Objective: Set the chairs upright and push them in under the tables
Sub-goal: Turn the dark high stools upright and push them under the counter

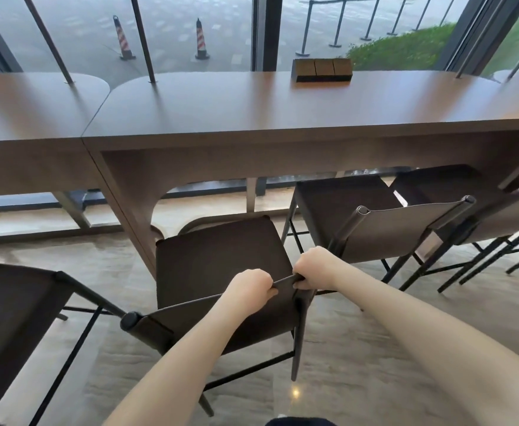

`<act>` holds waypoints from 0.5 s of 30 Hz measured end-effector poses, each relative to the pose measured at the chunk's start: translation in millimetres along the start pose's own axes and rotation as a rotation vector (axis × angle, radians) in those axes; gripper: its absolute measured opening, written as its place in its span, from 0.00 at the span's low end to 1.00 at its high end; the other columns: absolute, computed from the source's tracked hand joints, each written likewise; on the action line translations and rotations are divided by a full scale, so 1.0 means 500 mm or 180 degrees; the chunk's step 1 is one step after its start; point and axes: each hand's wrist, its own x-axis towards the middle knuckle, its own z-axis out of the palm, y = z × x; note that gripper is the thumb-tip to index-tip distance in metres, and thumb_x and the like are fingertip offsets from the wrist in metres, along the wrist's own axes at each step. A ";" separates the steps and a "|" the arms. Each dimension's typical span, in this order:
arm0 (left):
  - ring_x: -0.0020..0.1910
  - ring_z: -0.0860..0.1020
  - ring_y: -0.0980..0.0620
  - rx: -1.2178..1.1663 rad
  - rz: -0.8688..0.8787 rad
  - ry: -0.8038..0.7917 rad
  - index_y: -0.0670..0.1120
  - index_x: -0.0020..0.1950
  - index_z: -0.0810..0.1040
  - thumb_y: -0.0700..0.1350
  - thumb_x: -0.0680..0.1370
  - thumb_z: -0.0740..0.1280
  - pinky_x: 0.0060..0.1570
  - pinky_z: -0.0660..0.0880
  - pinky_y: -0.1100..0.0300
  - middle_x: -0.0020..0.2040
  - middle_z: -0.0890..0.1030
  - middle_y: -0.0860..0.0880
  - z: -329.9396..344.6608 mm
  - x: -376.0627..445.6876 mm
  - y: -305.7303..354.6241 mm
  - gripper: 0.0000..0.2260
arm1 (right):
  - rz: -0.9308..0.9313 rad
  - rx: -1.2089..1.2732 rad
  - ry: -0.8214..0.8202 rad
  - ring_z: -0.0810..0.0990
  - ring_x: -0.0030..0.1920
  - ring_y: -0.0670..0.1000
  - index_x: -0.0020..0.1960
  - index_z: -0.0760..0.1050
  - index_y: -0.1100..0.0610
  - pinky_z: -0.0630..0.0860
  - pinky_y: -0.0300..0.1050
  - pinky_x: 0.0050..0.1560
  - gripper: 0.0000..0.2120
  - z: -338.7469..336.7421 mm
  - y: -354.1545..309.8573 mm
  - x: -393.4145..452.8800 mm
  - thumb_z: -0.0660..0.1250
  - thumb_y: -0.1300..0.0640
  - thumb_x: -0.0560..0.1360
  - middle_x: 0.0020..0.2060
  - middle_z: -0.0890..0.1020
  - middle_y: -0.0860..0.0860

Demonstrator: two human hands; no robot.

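My left hand (250,285) and my right hand (312,267) are both curled tight over the thin top edge of the backrest of the chair (221,259) in front of me, close together towards the right end of that edge; each grip is closed right round it, fingers tucked under the far side and knuckles up. My right hand sits at the backrest's right corner, just above the upright post, and my left hand is just beside it, with a short stretch of edge showing between them.

The chair stands on its legs, slightly turned so its backrest runs at a slant, with a round black cap at the left end. Its dark brown seat points towards the counter (252,106), and only the seat's far edge reaches below the counter's front edge, beside the counter's broad wooden leg; most of the seat lies out on the pale marble floor (359,348).

To the right of this chair a second chair (375,216) stands upright with its seat well under the counter, and a third (467,204) stands beyond it. To the left, another dark seat (12,309) stands out from the counter. On the counter, back by the window, sits a wooden box (322,70) with three sections; I cannot tell what is in them.
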 end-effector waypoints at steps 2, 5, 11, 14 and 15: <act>0.48 0.80 0.45 -0.0020 -0.0075 -0.0018 0.43 0.56 0.80 0.51 0.82 0.58 0.47 0.74 0.55 0.50 0.81 0.45 -0.002 0.018 0.016 0.15 | -0.0073 -0.0091 -0.0014 0.81 0.49 0.58 0.51 0.79 0.57 0.67 0.44 0.40 0.17 0.010 0.027 0.008 0.60 0.45 0.79 0.47 0.82 0.54; 0.50 0.80 0.43 -0.0042 -0.0162 -0.0011 0.42 0.56 0.80 0.51 0.83 0.58 0.47 0.73 0.55 0.52 0.81 0.44 -0.002 0.049 0.041 0.16 | -0.0217 -0.0240 0.0020 0.81 0.48 0.58 0.50 0.79 0.57 0.67 0.44 0.40 0.18 0.022 0.066 0.017 0.59 0.44 0.79 0.47 0.82 0.54; 0.48 0.79 0.42 -0.0217 -0.0365 0.0267 0.41 0.52 0.79 0.47 0.83 0.57 0.42 0.70 0.57 0.50 0.81 0.44 0.011 0.096 0.089 0.14 | -0.0527 -0.0452 0.0070 0.81 0.47 0.57 0.50 0.79 0.56 0.68 0.44 0.39 0.18 0.060 0.142 0.040 0.57 0.45 0.80 0.46 0.82 0.53; 0.49 0.79 0.41 -0.0317 -0.0456 0.0386 0.41 0.51 0.79 0.46 0.82 0.57 0.42 0.69 0.57 0.49 0.81 0.43 0.020 0.114 0.113 0.14 | -0.0654 -0.0579 0.0140 0.81 0.45 0.57 0.49 0.79 0.56 0.67 0.44 0.38 0.18 0.085 0.173 0.055 0.56 0.45 0.80 0.46 0.83 0.52; 0.49 0.79 0.40 -0.0337 -0.0481 0.0387 0.41 0.51 0.79 0.46 0.82 0.57 0.42 0.68 0.56 0.50 0.81 0.42 0.023 0.121 0.122 0.13 | -0.0696 -0.0593 0.0175 0.82 0.45 0.57 0.48 0.79 0.56 0.67 0.44 0.38 0.18 0.095 0.183 0.057 0.55 0.45 0.81 0.46 0.83 0.52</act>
